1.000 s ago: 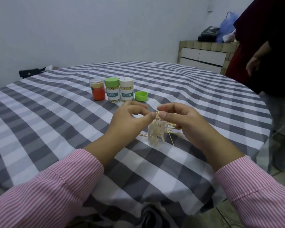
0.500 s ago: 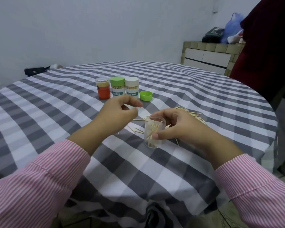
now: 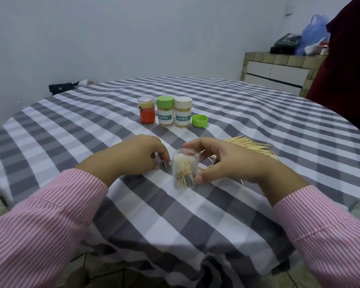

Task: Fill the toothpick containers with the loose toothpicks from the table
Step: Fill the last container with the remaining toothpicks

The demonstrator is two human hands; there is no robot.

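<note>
A: Our right hand (image 3: 227, 163) is curled around the open clear container (image 3: 184, 171), thumb low on its near wall and fingers over the far side of the rim; it stands upright on the bench (image 3: 71, 129), partly filled with toothpicks leaning every way.

B: And our left hand (image 3: 133, 156) is just beside that container, on its left; the fingers curl down to the cloth and pinch what looks like a single toothpick (image 3: 165, 164), held nearly upright; we cannot tell whether there is more than one.

A: So the mouth of the container lies to the right of that pinch and a little above it; the left hand is the nearer one for dropping it in; we judge the stick should go in point-down along its long axis.

B: The main supply, the loose pile (image 3: 252, 145), lies beyond and to the right of our right hand, its sticks running roughly left to right; the right hand is nearer to it; a few strays lie between.

A: Further out stand the orange jar (image 3: 147, 110), the green-capped container (image 3: 165, 111) and the white-capped container (image 3: 183, 112), all closed; the spare green lid (image 3: 200, 120) sits beside them.
</note>
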